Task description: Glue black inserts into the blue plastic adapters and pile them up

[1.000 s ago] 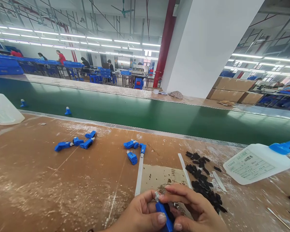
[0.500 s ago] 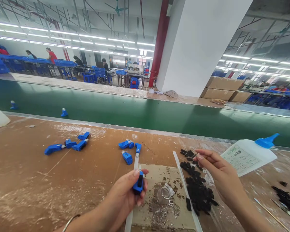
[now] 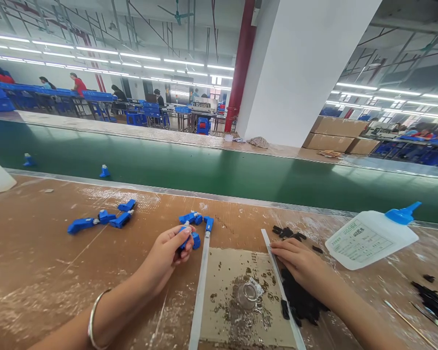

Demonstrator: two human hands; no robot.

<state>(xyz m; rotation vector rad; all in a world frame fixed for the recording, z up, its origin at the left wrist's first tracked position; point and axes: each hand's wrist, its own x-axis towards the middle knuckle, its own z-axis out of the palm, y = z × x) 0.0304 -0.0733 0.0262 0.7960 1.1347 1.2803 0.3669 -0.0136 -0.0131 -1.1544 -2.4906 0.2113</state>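
Near the middle of the bench, my left hand (image 3: 168,248) is closed around a small blue plastic part (image 3: 183,241) with a white tip pointing up; the fingers hide most of it. Just beyond lie loose blue parts (image 3: 209,224) of the same kind. My right hand (image 3: 299,260) rests low over a pile of small black pieces (image 3: 302,301), its fingers together and bent down beside the white strip (image 3: 267,239). Its fingertips are hidden, so whatever they pinch cannot be made out.
A cardboard sheet (image 3: 222,282) bears a small clear cup (image 3: 247,294) amid dark spots. A white bottle with a blue nozzle (image 3: 374,238) lies to the right, near a thin stick (image 3: 410,320). More blue parts (image 3: 121,218) lie left. Behind runs a green conveyor belt (image 3: 190,165) carrying two blue parts.
My left hand has moved left and away from me with the blue part, off the cardboard's edge. My right hand has come down onto the black pieces. The parts on the belt have shifted right.
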